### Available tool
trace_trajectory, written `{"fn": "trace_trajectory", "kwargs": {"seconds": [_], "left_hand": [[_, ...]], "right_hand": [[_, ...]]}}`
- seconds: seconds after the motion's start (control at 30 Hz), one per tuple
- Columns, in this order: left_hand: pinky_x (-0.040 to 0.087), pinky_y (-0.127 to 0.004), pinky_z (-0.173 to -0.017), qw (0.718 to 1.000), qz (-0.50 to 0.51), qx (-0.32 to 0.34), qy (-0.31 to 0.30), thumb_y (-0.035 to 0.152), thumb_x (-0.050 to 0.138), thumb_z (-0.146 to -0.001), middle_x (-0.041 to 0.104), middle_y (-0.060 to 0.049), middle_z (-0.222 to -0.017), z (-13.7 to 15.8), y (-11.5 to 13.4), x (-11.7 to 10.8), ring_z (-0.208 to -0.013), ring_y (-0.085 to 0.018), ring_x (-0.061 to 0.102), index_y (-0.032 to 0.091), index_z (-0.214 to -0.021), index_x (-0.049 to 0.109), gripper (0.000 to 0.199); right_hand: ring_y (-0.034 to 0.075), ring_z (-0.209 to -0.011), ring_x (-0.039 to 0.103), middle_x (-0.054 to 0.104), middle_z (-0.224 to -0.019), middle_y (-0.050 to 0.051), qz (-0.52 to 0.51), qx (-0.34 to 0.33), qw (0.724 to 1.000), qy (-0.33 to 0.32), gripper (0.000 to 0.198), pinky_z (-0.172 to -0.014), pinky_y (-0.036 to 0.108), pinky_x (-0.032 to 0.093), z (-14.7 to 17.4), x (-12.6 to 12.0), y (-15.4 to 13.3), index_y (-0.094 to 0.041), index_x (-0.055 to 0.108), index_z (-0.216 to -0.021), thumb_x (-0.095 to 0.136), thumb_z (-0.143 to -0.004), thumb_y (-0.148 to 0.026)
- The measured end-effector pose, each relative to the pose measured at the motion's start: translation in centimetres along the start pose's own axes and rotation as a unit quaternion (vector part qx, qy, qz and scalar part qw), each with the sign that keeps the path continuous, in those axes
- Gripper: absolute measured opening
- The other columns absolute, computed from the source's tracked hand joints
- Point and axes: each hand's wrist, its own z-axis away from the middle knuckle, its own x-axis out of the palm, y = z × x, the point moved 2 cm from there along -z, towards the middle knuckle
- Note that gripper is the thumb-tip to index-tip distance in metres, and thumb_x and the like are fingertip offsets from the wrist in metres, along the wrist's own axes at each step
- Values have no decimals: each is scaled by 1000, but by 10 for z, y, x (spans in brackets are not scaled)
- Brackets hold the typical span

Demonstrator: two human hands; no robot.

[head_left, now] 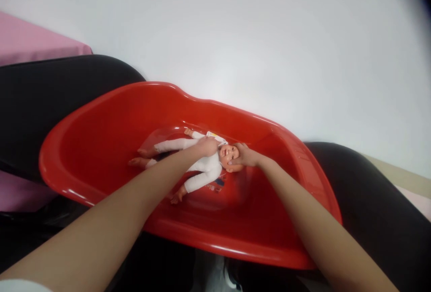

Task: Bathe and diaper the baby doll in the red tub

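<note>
doll [205, 164] lies on its back inside a red tub [89, 148], near the middle of the floor, face up. head points to the right of the view, feet to the left. white clothing on torso, arms and legs; bare hands and feet show past the cuffs. one arm reaches toward the near wall of the tub, the other toward the far wall.

left hand [208, 147] lies over the doll's upper chest, by the far shoulder. fingertips not clear; cannot tell whether it grips or only presses. right hand [247, 155] holds the head from the crown side, thumb along the cheek, fingers over the forehead.

white label [217, 138] with print beside the far shoulder, just past the left hand; wording too small to read. printed marking [215, 188] on the tub floor, near side of the doll, also unreadable.

surroundings: black furniture at both ends of the tub, its kind unclear. pink cloth [40, 38] at upper left. pale wall [235, 27] behind. white sleeve edge [23, 285] at the lower left corner, on the left forearm.
</note>
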Motion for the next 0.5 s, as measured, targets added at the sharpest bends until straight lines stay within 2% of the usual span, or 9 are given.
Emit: {"fn": "trace_trajectory", "kwargs": {"seconds": [0.13, 0.27, 0.4, 0.5], "left_hand": [[35, -41, -97, 1000, -8, -23, 8, 36, 37, -93, 61, -8, -118, -3, -14, -1, -110, -23, 51, 22, -117, 60, 36], [36, -39, -97, 998, -11, -53, 38, 31, 35, -94, 60, -11, -119, 5, -40, -2, -112, -23, 50, 18, -119, 58, 37], [32, -46, -101, 994, -41, -79, 70, 30, 36, -92, 60, -12, -121, 17, -67, -4, -117, -26, 48, 19, -115, 60, 35], [31, -48, -102, 986, -43, -128, 101, 31, 32, -93, 62, -12, -118, 24, -66, -11, -115, -27, 50, 17, -115, 60, 38]], "right_hand": [[26, -106, 51, 41, -123, 11, 11, -9, 1000, 4, 75, -91, 39, 42, -5, 1, 6, -22, 41, -125, 72, -63, -51], [26, -109, 50, 41, -124, 11, 7, -6, 1000, 8, 78, -94, 39, 41, -5, 2, 7, -22, 40, -127, 72, -62, -51], [25, -106, 51, 41, -123, 11, 0, -4, 1000, 3, 76, -91, 38, 43, -4, 1, 5, -22, 40, -127, 72, -63, -49], [25, -105, 52, 41, -123, 11, 2, -3, 1000, 0, 75, -91, 38, 43, -5, 0, 6, -22, 41, -126, 71, -64, -50]]}}
